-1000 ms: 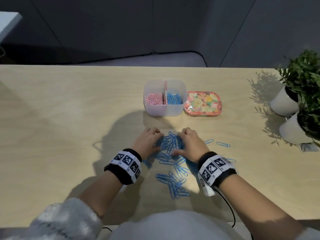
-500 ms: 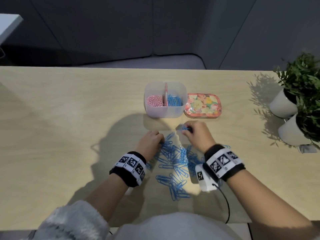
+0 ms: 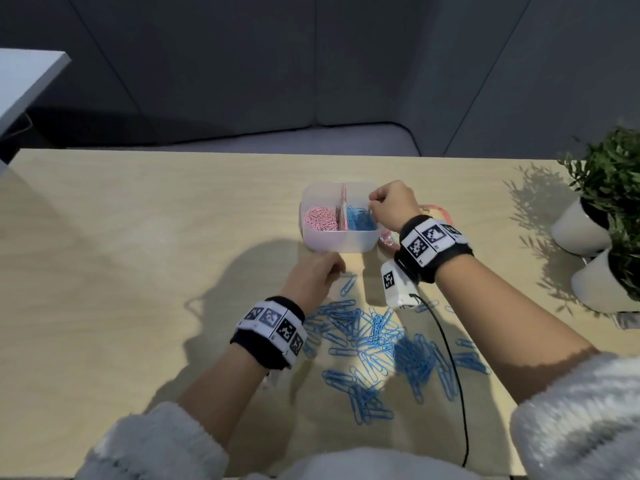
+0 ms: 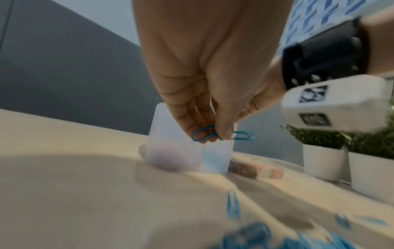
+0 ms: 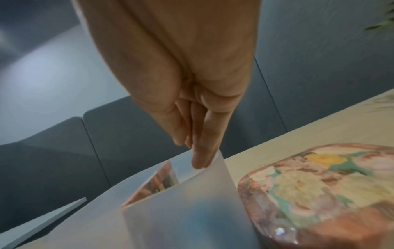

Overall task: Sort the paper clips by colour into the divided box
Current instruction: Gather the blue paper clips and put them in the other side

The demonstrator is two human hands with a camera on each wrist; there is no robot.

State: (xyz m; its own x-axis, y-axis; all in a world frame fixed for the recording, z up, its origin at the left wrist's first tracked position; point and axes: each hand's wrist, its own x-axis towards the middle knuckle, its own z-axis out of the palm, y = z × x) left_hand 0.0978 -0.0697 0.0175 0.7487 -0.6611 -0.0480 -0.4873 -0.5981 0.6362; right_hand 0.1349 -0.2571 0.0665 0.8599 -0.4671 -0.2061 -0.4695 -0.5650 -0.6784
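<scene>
Right hand point(image 3: 391, 204) over the right compartment of the divided box point(image 3: 337, 242), fingers drawn together; whether it holds a clip cannot be told. Left hand point(image 4: 204, 80) just before the box, pinching blue paper clips point(image 4: 221, 134) between thumb and fingers. Box: pink clips point(image 3: 319, 218) left, blue right. Loose blue clips point(image 3: 377, 344) spread on the table point(image 3: 138, 254). Patterned lid point(image 5: 319, 190) just right of the box.

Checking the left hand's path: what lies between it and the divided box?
Bare table in head view; the left hand pinches blue clips short of the divided box.
</scene>
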